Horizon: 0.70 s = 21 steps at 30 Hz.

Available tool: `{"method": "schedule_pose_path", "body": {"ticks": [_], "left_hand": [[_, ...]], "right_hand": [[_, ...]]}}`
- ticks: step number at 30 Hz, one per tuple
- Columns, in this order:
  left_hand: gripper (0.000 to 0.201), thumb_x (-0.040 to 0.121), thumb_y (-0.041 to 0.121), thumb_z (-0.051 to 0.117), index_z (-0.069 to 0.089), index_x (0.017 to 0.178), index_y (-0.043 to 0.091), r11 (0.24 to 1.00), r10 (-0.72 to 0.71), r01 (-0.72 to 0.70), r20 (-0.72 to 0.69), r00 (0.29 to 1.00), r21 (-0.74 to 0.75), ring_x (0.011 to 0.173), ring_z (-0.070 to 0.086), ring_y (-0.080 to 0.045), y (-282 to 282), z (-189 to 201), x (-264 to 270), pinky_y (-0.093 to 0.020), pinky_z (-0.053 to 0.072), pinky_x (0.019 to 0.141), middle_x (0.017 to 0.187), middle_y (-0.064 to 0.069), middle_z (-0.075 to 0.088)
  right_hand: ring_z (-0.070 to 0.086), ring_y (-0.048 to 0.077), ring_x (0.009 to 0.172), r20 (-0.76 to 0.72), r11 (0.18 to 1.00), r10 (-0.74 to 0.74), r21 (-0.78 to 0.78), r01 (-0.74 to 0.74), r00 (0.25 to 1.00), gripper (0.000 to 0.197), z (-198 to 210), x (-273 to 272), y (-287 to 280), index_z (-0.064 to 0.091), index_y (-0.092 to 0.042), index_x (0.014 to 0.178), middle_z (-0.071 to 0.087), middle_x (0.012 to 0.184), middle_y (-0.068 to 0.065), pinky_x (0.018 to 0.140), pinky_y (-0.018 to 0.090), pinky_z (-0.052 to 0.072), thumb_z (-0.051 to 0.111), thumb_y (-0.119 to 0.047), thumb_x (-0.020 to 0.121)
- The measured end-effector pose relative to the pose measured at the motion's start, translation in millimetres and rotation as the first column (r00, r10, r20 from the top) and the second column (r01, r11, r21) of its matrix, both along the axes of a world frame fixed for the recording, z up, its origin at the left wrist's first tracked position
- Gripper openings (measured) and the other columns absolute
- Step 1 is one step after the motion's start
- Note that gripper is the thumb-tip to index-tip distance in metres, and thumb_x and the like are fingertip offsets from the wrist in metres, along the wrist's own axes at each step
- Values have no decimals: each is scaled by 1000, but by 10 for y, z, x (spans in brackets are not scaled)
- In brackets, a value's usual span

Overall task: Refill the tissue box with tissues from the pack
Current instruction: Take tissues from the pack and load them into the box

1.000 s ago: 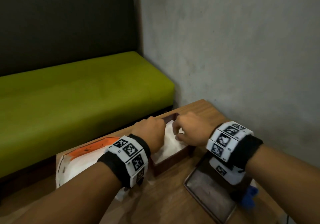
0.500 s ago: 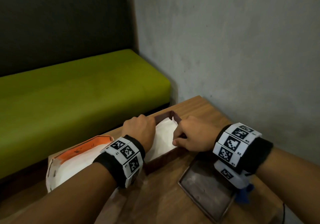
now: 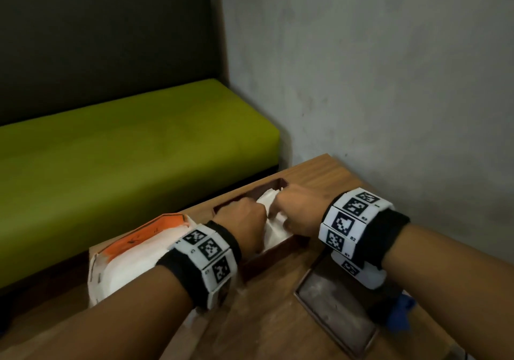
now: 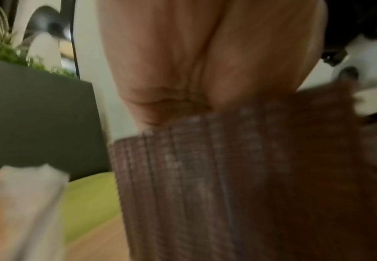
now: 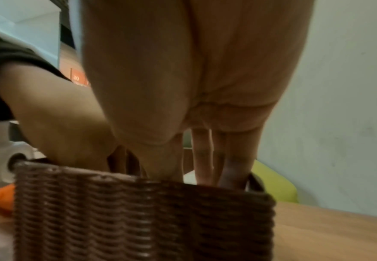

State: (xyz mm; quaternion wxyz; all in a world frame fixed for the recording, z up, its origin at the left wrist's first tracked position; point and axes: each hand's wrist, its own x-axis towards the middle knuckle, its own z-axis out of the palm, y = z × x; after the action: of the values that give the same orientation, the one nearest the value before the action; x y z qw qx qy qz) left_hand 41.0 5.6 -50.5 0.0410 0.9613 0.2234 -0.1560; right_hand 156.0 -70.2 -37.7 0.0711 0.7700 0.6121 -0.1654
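Reaching into the brown woven tissue box (image 3: 281,251) on the wooden counter (image 3: 272,318), we press both hands down on the white tissues (image 3: 274,230) inside it. Our left hand (image 3: 240,222) has its fingers curled down into the soft stack; our right hand (image 3: 297,212) pinches a crumpled fold at the far end. Beside our left wrist lies the pack (image 3: 125,259), white plastic with an orange edge. A flat rectangular dark lid (image 3: 333,307) rests near our right wrist.

Brown woven tissue box (image 3: 274,251) sits open-topped on the surface, white tissues (image 3: 274,231) bunched up inside. The orange-and-white pack (image 3: 130,256) lies torn open just left of it.
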Motion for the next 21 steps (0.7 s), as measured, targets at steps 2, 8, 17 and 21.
{"method": "schedule_pose_path", "body": {"ticks": [2,8,17,21], "left_hand": [[36,89,22,63,66,125,14,999,-24,24,-12,1000,-49,110,62,-33,-3,-78,24,-39,50,83,122,-12,59],[41,89,41,64,64,125,21,995,-73,80,121,990,-53,111,61,-30,82,82,-187,-39,52,85,125,-7,58],[42,90,50,58,59,114,15,889,429,-457,284,857,37,103,62,-34,784,411,-1518,-41,54,81,115,-10,57],[60,88,54,59,44,128,12,718,696,-690,92,712,-87,118,57,-35,914,115,-2069,-43,50,93,131,-13,46]], "right_hand": [[50,26,121,35,996,11,-94,-8,999,32,-31,-41,19,65,-24,121,58,128,11,91,29,43,57,-16,92],[54,23,115,40,997,-45,-67,48,998,31,50,-82,27,67,-26,118,61,124,7,90,27,43,59,-20,89],[64,25,87,-148,946,85,322,-33,985,13,437,-1136,386,66,-25,88,69,93,2,73,41,55,54,-21,86],[63,25,101,-177,963,171,238,-126,969,17,148,-1738,669,68,-25,102,69,108,3,83,43,55,59,-17,90]]}}
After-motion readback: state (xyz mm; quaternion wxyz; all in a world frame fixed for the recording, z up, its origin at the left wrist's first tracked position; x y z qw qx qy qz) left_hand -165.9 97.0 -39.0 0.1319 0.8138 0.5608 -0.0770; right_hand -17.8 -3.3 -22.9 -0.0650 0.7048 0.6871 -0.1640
